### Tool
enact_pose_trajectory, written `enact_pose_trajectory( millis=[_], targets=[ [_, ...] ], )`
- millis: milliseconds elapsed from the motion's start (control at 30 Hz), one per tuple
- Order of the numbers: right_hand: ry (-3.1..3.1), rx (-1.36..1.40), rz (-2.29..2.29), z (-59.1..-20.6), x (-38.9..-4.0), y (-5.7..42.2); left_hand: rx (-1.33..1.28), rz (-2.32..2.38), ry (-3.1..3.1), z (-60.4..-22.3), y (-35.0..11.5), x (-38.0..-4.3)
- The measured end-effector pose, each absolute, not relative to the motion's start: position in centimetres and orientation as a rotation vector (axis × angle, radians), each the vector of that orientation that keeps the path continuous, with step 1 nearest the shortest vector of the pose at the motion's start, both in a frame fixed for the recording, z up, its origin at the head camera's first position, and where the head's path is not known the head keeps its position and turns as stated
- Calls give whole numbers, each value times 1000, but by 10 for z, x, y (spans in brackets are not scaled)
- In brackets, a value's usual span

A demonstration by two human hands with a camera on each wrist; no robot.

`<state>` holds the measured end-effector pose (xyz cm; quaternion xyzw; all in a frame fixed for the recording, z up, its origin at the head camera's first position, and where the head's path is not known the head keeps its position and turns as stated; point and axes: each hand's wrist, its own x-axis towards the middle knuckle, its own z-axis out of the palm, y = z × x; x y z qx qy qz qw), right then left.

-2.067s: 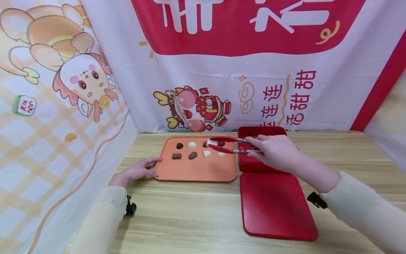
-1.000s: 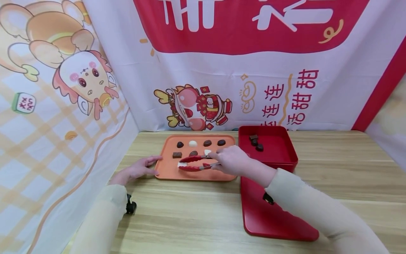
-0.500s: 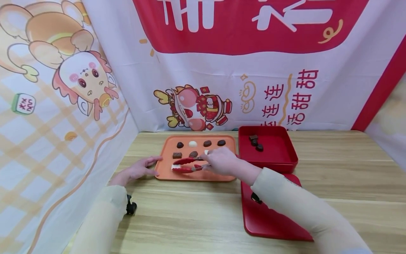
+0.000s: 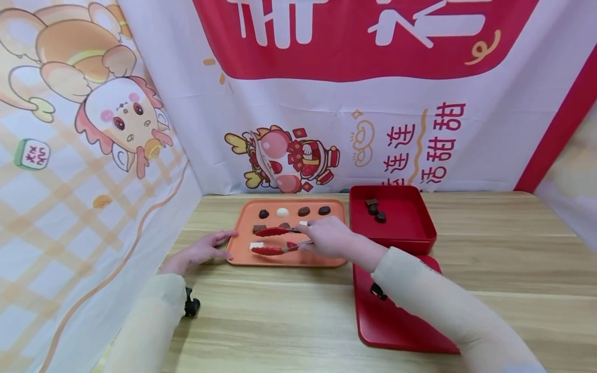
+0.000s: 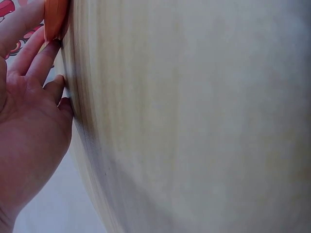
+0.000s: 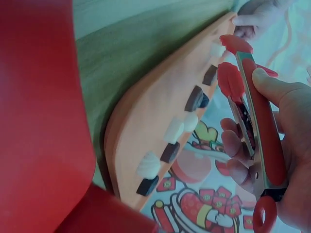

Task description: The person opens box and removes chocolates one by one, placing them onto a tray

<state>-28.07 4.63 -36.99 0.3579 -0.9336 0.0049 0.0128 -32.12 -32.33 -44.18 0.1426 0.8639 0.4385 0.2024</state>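
Note:
My right hand [image 4: 328, 237] grips red-tipped metal tongs [image 6: 262, 126] over the tray, with the tong tips spread apart. Beside the lower tip, at the front left of the orange tray [image 4: 289, 260], lies a white chocolate [image 4: 256, 245]. Behind it two rows of chocolates show, including a dark round one [image 4: 264, 213], a white round one [image 4: 282, 212] and a brown oval [image 4: 304, 211]; the tongs and right hand partly cover the nearer row. The fingers of my left hand [image 4: 202, 249] rest against the tray's left edge, fairly straight.
Right of the tray stands a red box [image 4: 410, 223] with several dark chocolates [image 4: 373, 209] inside. In front of it a red lid [image 4: 396, 324] lies on the wooden table [image 4: 270, 321], partly under the right forearm. Printed cloth [image 4: 289, 103] hangs behind and at the left.
The right hand has carried the white chocolate in the tongs from the back right of the tray to its front left. The tong tips have since spread apart around it. The left hand stays put.

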Motion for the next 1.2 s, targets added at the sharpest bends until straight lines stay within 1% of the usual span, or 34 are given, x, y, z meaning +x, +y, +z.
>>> enact_pose_trajectory(
  millis=[267,500,933,1200],
  targets=[
    [-2796,1053,118,-354,-275,88,391,1241,2401,-442,-325,-321],
    [-2849,917,220,-339,-265,135,383,1235,2404,-442,-325,-319],
    [-2840,766,212,-325,-243,210,430,1245,2387,-438,-320,-318],
    [-2856,791,132,-313,-235,247,427,1252,2385,-436,-320,-317]
  ],
)
